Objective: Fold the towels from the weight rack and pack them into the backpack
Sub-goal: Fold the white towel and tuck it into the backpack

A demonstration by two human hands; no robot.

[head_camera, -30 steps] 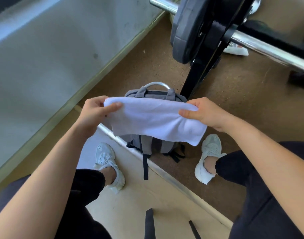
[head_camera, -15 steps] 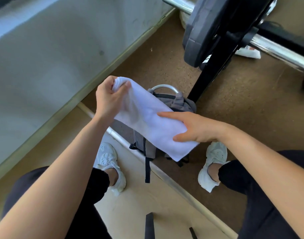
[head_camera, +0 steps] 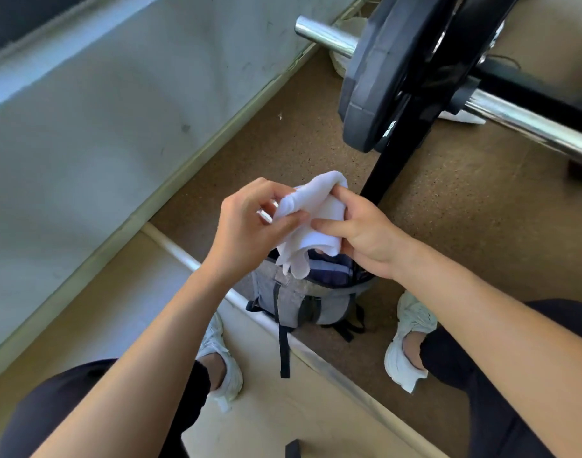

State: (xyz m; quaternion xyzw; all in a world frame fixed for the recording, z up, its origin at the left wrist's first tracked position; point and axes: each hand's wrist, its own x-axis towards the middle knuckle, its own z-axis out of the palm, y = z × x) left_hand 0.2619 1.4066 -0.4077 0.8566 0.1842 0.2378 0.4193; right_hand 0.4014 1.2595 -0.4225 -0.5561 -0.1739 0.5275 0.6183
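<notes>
Pale boards meet brown speckled gym flooring (head_camera: 481, 226) beneath me, with my white trainers (head_camera: 221, 358) planted either side of the grey fabric backpack (head_camera: 292, 299). It stands upright, and its blue-lined mouth looks open. Just above that mouth I hold the white terry towel (head_camera: 316, 223). A second ago it was stretched flat between my hands; now it is gathered into a small thick bundle, with one loose corner hanging at the near left. My left hand (head_camera: 250, 226) pinches its left edge between thumb and fingertips. My right hand (head_camera: 365, 236) clamps the right side, forefinger over the top, thumb across the front, other fingers curled behind. I judge the folding nearly finished, with packing next once that corner is tucked. Farther off stand the black rack upright (head_camera: 388, 166), the black weight plate (head_camera: 382, 77) and the chrome barbell (head_camera: 326, 36).
</notes>
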